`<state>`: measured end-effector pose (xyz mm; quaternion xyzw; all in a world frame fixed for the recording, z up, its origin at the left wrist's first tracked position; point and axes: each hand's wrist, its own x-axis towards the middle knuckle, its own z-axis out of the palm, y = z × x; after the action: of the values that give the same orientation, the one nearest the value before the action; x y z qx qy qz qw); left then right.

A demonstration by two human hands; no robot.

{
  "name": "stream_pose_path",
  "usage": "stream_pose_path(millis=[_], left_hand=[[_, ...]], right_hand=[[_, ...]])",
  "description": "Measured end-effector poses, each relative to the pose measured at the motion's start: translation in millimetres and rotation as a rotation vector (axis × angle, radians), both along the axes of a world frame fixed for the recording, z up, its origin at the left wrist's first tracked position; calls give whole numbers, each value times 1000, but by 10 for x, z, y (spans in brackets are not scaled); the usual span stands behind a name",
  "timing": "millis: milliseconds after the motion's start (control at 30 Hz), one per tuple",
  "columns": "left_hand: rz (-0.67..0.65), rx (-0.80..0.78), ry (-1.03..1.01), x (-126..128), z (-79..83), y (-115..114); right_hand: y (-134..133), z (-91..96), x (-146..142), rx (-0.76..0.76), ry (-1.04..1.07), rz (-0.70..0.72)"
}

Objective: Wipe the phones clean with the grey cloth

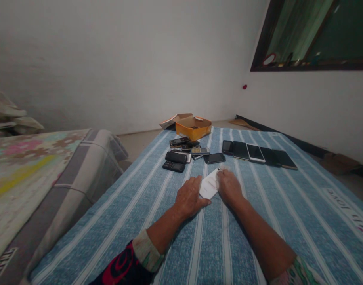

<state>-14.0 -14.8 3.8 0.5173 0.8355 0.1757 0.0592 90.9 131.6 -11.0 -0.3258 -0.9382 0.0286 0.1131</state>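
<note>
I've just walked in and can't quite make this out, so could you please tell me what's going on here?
A person is holding a white phone between their left hand and right hand on a blue striped bedspread. The right hand seems to bunch a white tissue against it. Ahead lie keypad phones, a row of smartphones and an open orange cardboard box.

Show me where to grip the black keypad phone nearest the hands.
Best pinch the keypad phone by its short ends, coming from above: it lies flat on the blue striped bedspread, and another black phone sits against its far long edge, leaving no room there.
</note>
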Motion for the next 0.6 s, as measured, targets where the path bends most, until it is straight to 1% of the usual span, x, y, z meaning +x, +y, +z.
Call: stream_pose_path(millis=[67, 267, 433, 533, 600], left_hand=[[-4, 2, 1, 5, 8, -1], [1, 9, -44, 0, 2, -8], [-18, 68, -103, -35, 8, -13], [-68, 95, -190, -87, 39, -25], [-94, 109, -246, -131, 53, -37]], right_hand=[[-35, -29, -3, 4, 25, 52], [-165, -136, -20, -44, 146, 321], [-291, -166, -27, -112, 209, 400], [-348, -158, -26, -145, 231, 462], [-372, -143, -41, -161, 234, 476]])
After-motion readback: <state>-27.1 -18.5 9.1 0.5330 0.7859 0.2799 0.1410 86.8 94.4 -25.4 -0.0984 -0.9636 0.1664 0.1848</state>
